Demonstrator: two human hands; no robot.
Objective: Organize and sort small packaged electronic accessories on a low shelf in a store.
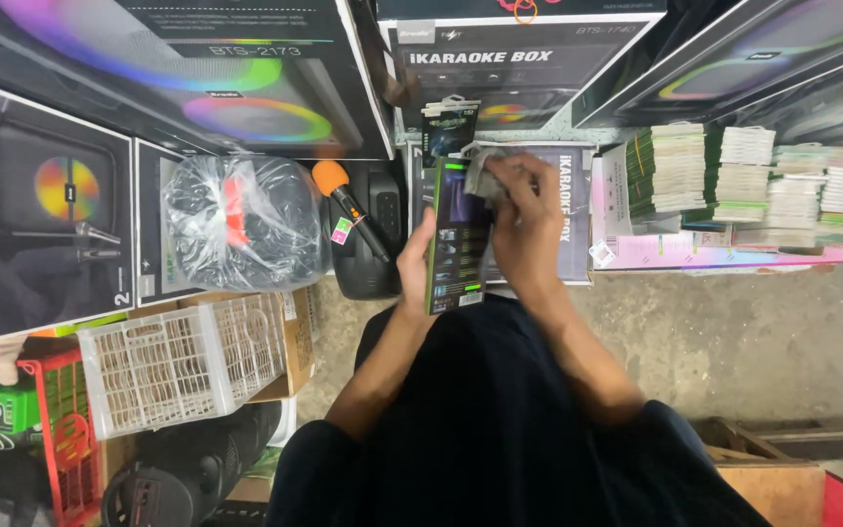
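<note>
1. The slim black-and-green cardboard product box (458, 239) stands upright in front of the person's chest, above the dark lap.
2. The left hand (415, 265) pinches the box's left edge, fingers wrapped on it; that thin grip looks likely to let the box twist or slip.
3. The right hand (522, 215) is clenched on a crumpled grey cloth (485, 168) at the box's top; a hard press could tip the box.
4. A dropped box could strike the orange-headed black microphone (348, 207) or the clear plastic-wrapped bundle (244, 222) just left.
</note>
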